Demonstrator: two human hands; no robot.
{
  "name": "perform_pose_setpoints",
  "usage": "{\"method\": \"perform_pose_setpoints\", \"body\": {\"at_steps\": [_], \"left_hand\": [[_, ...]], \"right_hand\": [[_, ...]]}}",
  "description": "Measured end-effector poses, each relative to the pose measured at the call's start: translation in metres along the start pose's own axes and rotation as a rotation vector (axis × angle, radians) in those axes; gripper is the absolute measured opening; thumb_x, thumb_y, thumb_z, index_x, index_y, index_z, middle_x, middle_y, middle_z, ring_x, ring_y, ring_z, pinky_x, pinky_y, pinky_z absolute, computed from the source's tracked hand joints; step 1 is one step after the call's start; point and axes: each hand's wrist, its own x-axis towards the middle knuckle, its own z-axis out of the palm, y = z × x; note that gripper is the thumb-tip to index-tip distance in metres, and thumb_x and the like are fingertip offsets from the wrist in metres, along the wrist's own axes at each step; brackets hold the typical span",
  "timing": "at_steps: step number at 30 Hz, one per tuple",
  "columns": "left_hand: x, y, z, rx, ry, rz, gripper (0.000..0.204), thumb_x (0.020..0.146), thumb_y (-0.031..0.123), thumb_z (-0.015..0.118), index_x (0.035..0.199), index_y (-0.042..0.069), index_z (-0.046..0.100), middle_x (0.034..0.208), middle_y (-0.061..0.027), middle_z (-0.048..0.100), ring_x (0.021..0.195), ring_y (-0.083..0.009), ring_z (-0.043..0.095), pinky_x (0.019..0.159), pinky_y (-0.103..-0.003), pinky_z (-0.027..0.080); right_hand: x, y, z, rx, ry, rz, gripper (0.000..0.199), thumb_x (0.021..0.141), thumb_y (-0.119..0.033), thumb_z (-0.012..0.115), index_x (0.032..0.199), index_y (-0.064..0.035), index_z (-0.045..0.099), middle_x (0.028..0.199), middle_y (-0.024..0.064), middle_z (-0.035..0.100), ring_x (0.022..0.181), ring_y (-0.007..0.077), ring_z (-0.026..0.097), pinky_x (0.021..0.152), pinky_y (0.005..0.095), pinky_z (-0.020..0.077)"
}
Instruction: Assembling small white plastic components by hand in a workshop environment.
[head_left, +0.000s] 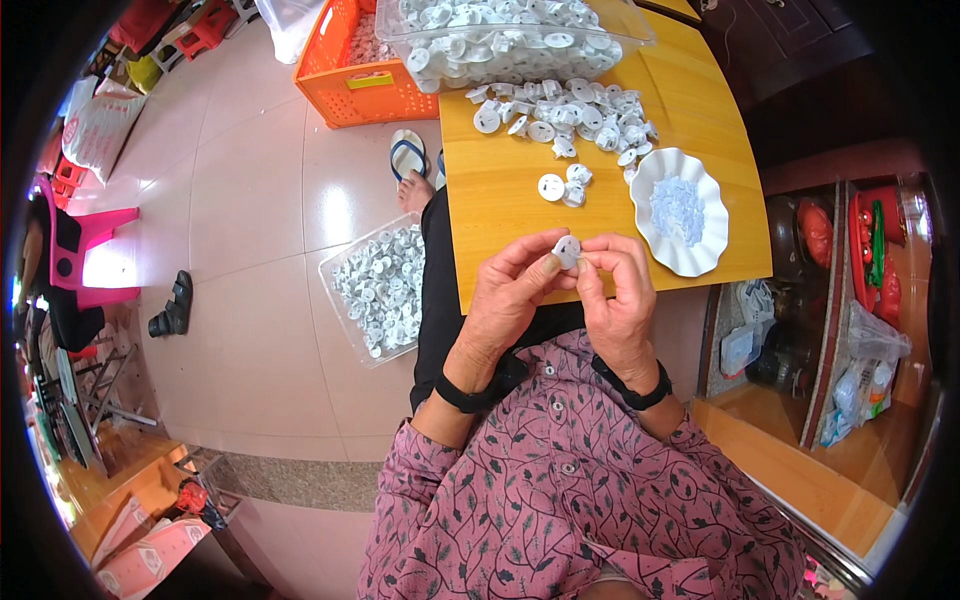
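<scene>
Over the table's near edge, my left hand [508, 288] pinches a small white round plastic part [567, 251] with dark slots in its face between thumb and fingers. My right hand [620, 295] is closed at the part's right edge, thumb and forefinger pressed together against it. Whether a smaller piece sits in those fingertips is too fine to make out. Just beyond my hands lie a few similar white parts [551, 187]. Right of them stands a white scalloped dish [713, 215] holding a heap of small pale-blue pieces [678, 212].
Loose white parts [590, 115] spread over the yellow table [500, 230] below a full clear bin [520, 50]. Left of the table are an orange crate [365, 95] and a floor tray [380, 290] of white parts. Shelves [825, 300] stand at right.
</scene>
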Motion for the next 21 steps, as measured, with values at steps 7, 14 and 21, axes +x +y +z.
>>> {"method": "perform_pose_setpoints", "body": {"at_steps": [7, 14, 21], "left_hand": [[0.0001, -0.0003, -0.0021, -0.09, -0.016, -0.035, 0.036, 0.1, 0.008, 0.06, 0.134, -0.004, 0.056, 0.119, -0.0141, 0.066, 0.104, -0.0225, 0.068, 0.09, -0.036, 0.058], [-0.0008, 0.0016, 0.0009, -0.083, -0.021, -0.025, 0.035, 0.1, 0.007, 0.06, 0.133, -0.003, 0.057, 0.119, -0.0134, 0.066, 0.105, -0.0219, 0.067, 0.09, -0.036, 0.058], [-0.002, 0.0019, 0.0011, -0.056, -0.003, -0.023, 0.035, 0.1, 0.007, 0.061, 0.133, -0.003, 0.058, 0.12, -0.0131, 0.066, 0.105, -0.0214, 0.067, 0.09, -0.036, 0.058]], "right_hand": [[0.0013, -0.0033, -0.0024, 0.039, -0.012, 0.041, 0.014, 0.087, -0.001, 0.07, 0.095, -0.0041, 0.06, 0.105, 0.0118, 0.063, 0.098, 0.0295, 0.061, 0.085, 0.0384, 0.0493], [0.0005, -0.0036, -0.002, 0.034, -0.016, 0.038, 0.013, 0.087, -0.001, 0.07, 0.095, -0.0042, 0.06, 0.105, 0.011, 0.063, 0.099, 0.0292, 0.06, 0.086, 0.0381, 0.0491], [0.0004, -0.0038, -0.0019, 0.011, -0.027, 0.027, 0.014, 0.086, -0.001, 0.071, 0.095, -0.0047, 0.06, 0.105, 0.0105, 0.063, 0.098, 0.0295, 0.059, 0.086, 0.0395, 0.0474]]}}
